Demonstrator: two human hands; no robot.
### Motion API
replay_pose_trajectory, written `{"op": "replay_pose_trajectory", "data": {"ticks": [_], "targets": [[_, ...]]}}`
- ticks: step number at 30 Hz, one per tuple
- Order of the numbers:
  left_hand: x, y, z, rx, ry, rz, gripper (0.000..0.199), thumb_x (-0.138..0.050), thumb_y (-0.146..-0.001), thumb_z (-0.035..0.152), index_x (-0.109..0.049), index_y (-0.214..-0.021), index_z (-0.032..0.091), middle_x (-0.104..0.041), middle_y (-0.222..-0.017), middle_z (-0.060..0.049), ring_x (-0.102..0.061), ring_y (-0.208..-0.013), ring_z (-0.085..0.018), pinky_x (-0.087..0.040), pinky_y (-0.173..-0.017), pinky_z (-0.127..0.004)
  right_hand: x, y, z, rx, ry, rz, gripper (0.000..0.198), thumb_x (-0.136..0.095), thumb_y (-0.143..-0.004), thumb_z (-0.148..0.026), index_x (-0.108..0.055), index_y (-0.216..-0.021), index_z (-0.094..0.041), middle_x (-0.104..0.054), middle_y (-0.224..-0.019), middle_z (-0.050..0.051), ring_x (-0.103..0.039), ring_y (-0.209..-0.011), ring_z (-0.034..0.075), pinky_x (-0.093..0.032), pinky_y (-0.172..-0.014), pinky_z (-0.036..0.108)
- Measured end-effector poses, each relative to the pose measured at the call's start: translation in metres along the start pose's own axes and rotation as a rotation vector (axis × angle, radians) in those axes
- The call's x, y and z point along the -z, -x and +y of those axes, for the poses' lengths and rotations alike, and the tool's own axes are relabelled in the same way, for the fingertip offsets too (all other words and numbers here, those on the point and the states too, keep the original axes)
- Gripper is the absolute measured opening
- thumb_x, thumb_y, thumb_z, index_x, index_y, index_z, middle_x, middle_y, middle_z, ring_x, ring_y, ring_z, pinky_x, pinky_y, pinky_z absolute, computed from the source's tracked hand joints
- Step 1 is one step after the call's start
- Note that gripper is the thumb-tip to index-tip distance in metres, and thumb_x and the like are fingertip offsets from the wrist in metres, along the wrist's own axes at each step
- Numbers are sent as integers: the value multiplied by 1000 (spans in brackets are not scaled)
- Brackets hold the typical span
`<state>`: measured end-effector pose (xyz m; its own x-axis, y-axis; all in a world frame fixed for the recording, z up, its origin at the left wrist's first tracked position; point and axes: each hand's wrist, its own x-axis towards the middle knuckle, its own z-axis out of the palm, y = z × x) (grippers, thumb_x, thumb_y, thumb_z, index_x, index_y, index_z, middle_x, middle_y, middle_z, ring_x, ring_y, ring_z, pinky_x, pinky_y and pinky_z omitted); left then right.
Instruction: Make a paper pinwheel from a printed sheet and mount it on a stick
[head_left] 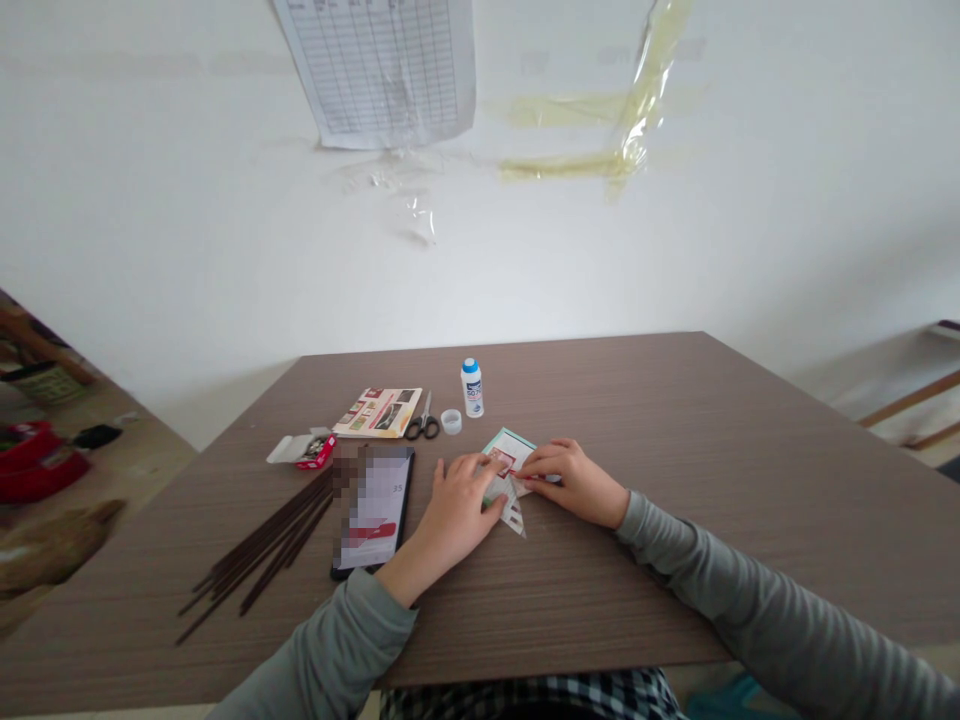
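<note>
A printed piece of paper (pixel 511 438), partly folded, lies on the table between my hands. My left hand (pixel 463 495) rests flat on its left side, fingers stretched out. My right hand (pixel 574 482) pinches the paper's right edge between thumb and fingers. One pointed corner of the paper shows below the left fingers; much of the rest is covered by my hands. Beyond the paper stands a white glue bottle (pixel 474 392) with a blue cap. A small clear plastic cup (pixel 451 422) and black-handled scissors (pixel 423 420) sit to its left.
Left of my left hand lies a phone (pixel 379 520), beside a bundle of thin dark sticks (pixel 270 540). Farther back are printed paper sheets (pixel 379 412) and an open red box (pixel 316 450) on the brown table (pixel 660 400). A white wall (pixel 570 270) rises behind.
</note>
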<state>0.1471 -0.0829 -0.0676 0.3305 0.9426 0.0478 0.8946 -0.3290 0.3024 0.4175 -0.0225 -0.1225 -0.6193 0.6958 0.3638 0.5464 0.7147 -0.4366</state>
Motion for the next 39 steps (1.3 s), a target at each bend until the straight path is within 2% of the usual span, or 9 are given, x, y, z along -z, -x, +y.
{"op": "replay_pose_trajectory", "data": {"ticks": [7, 11, 16, 21, 29, 33, 39], "targets": [[5, 0, 6, 22, -15, -1, 48, -84, -117, 16, -93, -160, 34, -83, -174, -14, -73, -170, -43, -48, -153, -84, 2, -1, -3, -4, 12, -12, 24, -82, -125, -26, -103, -132, -33, -100, -127, 9, -93, -121, 31, -62, -133, 57], [7, 0, 8, 28, -24, -25, 50, -81, -119, 16, -92, -164, 35, -82, -178, -15, -71, -173, -43, -46, -153, -87, 2, -1, -4, -6, 17, -7, 26, -79, -127, -29, -104, -131, -33, -99, -125, 10, -92, -119, 30, -64, -130, 55], [11, -1, 12, 39, -15, -40, 49, -84, -119, 16, -93, -163, 34, -81, -179, -17, -71, -174, -45, -43, -154, -89, 2, -1, -5, -26, 46, -32, 26, -79, -127, -29, -104, -133, -35, -97, -126, 9, -91, -122, 31, -62, -131, 59], [15, 1, 14, 45, -21, -62, 51, -82, -119, 14, -93, -164, 35, -80, -182, -17, -69, -178, -46, -40, -155, -90, 4, -1, -6, -46, 48, -28, 25, -83, -124, -29, -104, -132, -39, -97, -123, 7, -92, -119, 31, -63, -131, 53], [8, 3, 8, 4, -5, -3, 47, -85, -116, 17, -97, -156, 40, -84, -174, -14, -72, -171, -48, -45, -152, -91, 9, 1, 0, -24, 39, -33, 15, -96, -117, -37, -102, -131, -34, -97, -121, 7, -92, -120, 31, -62, -138, 59], [11, 4, 10, 2, -21, -20, 48, -81, -119, 18, -95, -160, 39, -82, -177, -14, -70, -172, -46, -41, -154, -90, 8, 1, 3, -11, 50, -45, 14, -96, -118, -37, -102, -130, -32, -97, -120, 8, -91, -120, 31, -60, -140, 63], [14, 5, 12, -3, -43, -50, 50, -78, -121, 16, -93, -164, 35, -81, -180, -17, -70, -174, -47, -37, -155, -93, 6, 0, 4, -9, 51, -39, 12, -95, -119, -39, -102, -128, -35, -96, -117, 5, -91, -117, 29, -62, -139, 60]]}}
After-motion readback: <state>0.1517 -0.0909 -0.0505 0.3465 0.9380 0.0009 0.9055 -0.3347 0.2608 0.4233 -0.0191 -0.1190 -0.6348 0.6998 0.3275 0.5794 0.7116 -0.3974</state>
